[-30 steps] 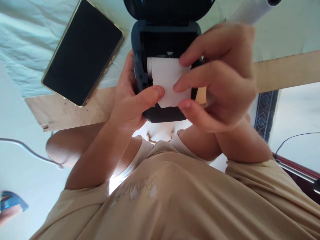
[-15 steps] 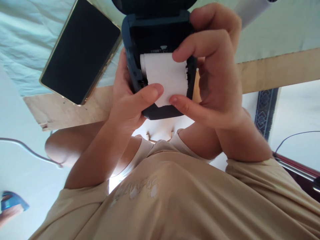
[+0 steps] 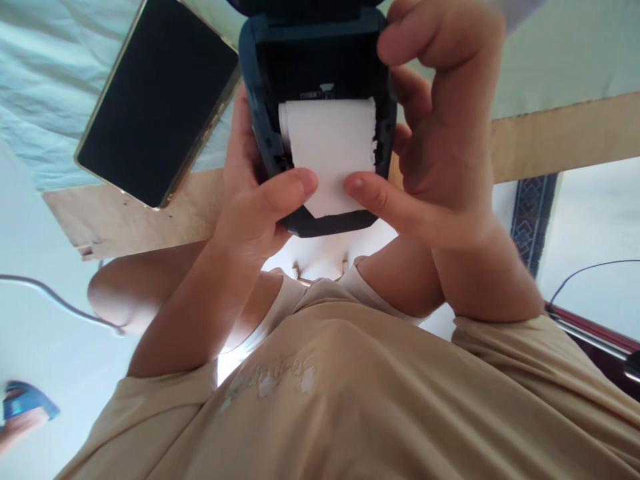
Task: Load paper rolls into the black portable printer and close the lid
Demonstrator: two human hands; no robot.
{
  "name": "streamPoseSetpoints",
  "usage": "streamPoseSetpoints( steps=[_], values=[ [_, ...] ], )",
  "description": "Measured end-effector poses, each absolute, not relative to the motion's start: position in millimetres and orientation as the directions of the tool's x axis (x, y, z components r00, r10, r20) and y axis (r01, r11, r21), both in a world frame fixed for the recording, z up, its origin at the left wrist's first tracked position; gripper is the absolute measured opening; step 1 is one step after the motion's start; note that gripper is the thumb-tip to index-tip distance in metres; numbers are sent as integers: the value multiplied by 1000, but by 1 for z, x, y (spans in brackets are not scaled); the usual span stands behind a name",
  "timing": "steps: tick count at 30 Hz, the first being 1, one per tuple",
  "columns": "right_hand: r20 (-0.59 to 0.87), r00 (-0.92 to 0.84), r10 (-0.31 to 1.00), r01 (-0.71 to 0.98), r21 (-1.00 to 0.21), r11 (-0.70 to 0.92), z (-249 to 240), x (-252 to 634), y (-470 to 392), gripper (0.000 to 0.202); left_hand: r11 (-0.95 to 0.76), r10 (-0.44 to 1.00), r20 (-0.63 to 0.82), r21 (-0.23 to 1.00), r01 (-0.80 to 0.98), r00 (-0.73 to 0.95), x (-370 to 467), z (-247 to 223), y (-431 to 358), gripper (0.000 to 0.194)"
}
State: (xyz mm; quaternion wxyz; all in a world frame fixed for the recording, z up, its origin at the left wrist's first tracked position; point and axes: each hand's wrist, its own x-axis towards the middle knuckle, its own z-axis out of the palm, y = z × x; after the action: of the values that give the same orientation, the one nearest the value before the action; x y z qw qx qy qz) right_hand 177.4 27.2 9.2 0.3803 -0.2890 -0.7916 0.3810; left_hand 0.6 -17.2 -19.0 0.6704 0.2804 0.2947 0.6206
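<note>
A dark printer-like device (image 3: 320, 57) with its lid raised is held up in front of me. Inside it lies a white paper roll (image 3: 333, 143), its loose end hanging over the device's near edge. My left hand (image 3: 255, 193) grips the device's left side, thumb on the paper. My right hand (image 3: 445, 147) holds the right side; its thumb presses the paper near the edge and its index finger rests by the upper right corner.
A phone in a gold-edged case (image 3: 160, 100) lies left of the device on the cloth-covered table (image 3: 560, 53). The table's wooden edge (image 3: 565, 137) runs beneath the hands. A person's foot in a blue slipper (image 3: 30, 403) shows at the lower left.
My right index finger has lifted off the paper and moved up to the device's upper right. The device has shifted slightly up, and both thumbs stay on the paper.
</note>
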Motion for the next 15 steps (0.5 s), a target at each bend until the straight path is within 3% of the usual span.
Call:
streamPoseSetpoints(
  steps=[5, 10, 15],
  values=[
    [374, -554, 744, 170, -824, 540, 10, 175, 27, 62, 45, 999, -46, 757, -652, 15, 2, -19, -18, 63],
    [423, -550, 720, 117, -814, 569, 2, 176, 29, 65, 2, 1000, -11, 784, -621, -10, 1, -19, -17, 73],
    [313, -473, 823, 113, -905, 409, 7, 177, 25, 64, 28, 1000, -17, 826, -563, 24, -2, -23, -15, 81]
  ],
)
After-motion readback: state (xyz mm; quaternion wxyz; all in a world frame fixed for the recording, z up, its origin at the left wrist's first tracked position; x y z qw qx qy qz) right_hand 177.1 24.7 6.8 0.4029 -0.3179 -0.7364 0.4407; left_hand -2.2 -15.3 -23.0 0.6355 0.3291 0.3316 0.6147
